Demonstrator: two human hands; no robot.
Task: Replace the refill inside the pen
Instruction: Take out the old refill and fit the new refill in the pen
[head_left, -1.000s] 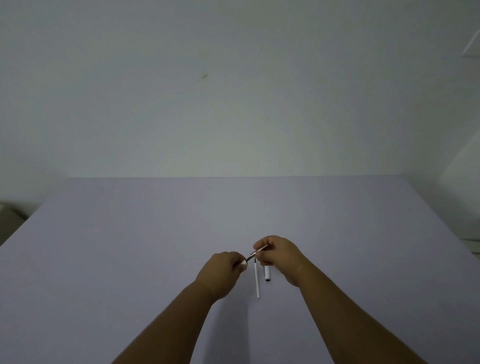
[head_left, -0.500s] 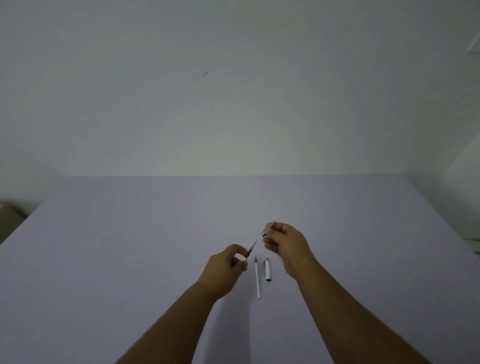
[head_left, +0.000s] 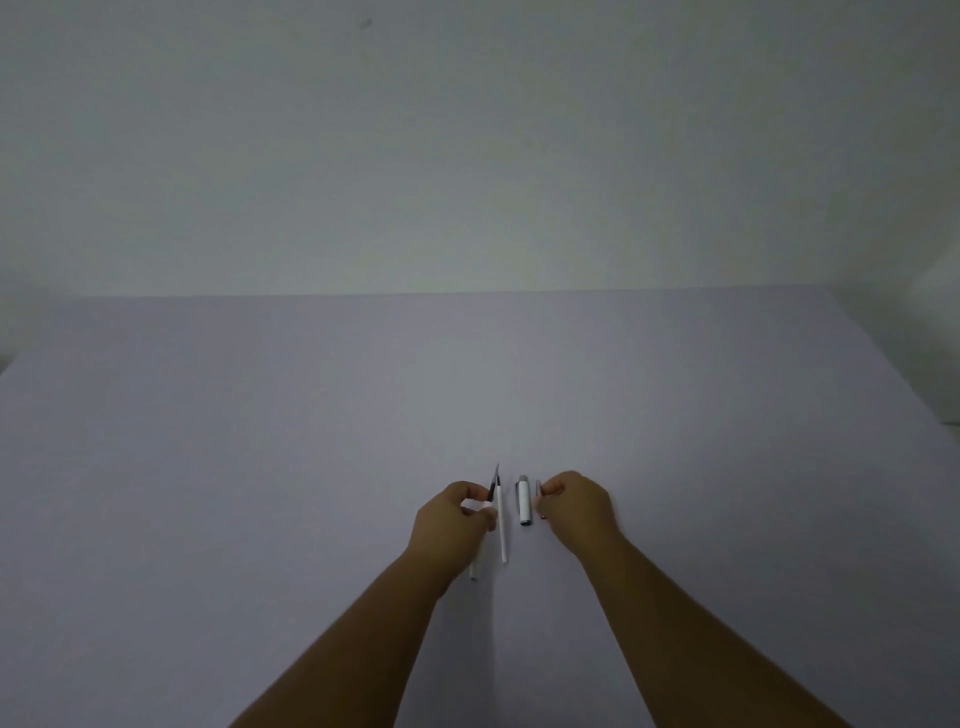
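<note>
On the pale lavender-grey bench (head_left: 311, 441) the pen lies in pieces. The left hand (head_left: 457, 519) is curled closed around the white plastic pen barrel (head_left: 475, 571), whose lower end pokes out below the hand; from the top of that grip a thin dark refill with a pointed tip (head_left: 494, 478) sticks up and away from the person. Just beside it, to the right, a slim white refill tube (head_left: 502, 525) lies flat on the bench, running lengthwise toward the person. Right of that rests a short white pen cap with a grey end (head_left: 524, 503), apart from the tube. The right hand (head_left: 576, 512) sits low near the bench just beside the cap, its fingers pinched shut on a small greyish metal piece (head_left: 538, 491), too small to identify with certainty, though it is probably the pen's tip section.

The step in hand looks like the dismantling stage: the pen is open at the front and the old dark refill stands partly out of the barrel. The small piece seems about to be set down beside the cap. Next, the right hand needs to be free to pull the dark refill fully out, lay it aside, then lift the white tube and feed it straight into the barrel while the left hand keeps the barrel steady.
</note>
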